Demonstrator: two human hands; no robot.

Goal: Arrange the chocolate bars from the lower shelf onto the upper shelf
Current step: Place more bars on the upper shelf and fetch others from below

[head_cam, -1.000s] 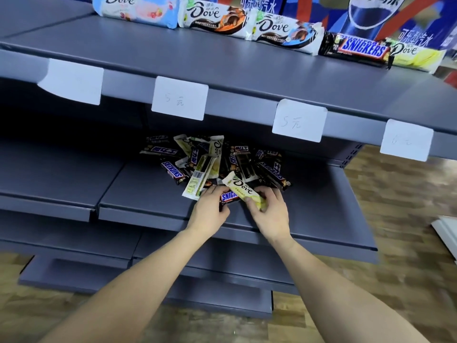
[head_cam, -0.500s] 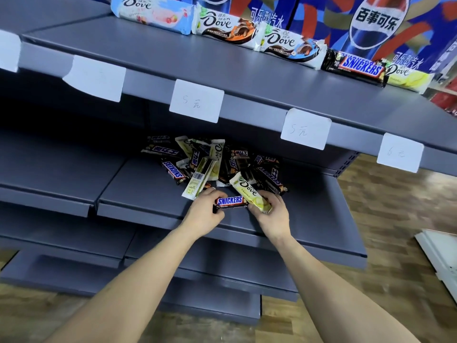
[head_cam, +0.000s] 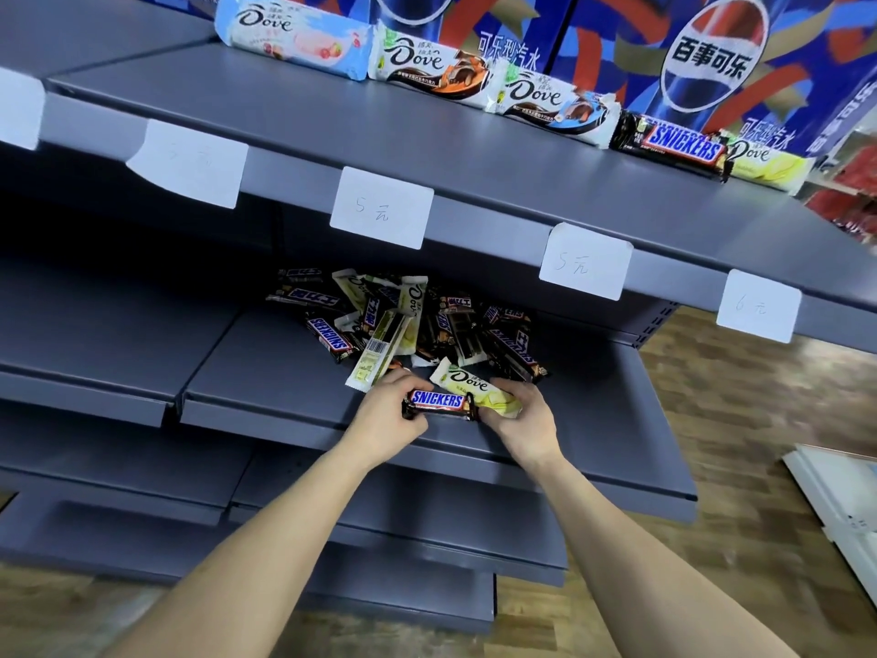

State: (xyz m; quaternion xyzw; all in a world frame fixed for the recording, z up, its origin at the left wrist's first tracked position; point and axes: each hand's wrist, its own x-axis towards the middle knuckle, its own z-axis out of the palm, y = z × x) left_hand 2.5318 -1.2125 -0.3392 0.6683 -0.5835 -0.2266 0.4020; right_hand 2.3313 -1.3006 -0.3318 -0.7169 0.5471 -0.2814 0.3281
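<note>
Fingers (head_cam: pixel 403 384) grip Snickers bar (head_cam: pixel 439 402); right hand (head_cam: pixel 519 417) holds Dove bar (head_cam: pixel 474 387).

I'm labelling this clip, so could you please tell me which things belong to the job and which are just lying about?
Job:
Snickers bar, held by left hand
yellow Dove bar, held by right hand
pile of bars
lower shelf
upper shelf
row of bars

Lying about:
price tags
Pepsi boxes
</note>
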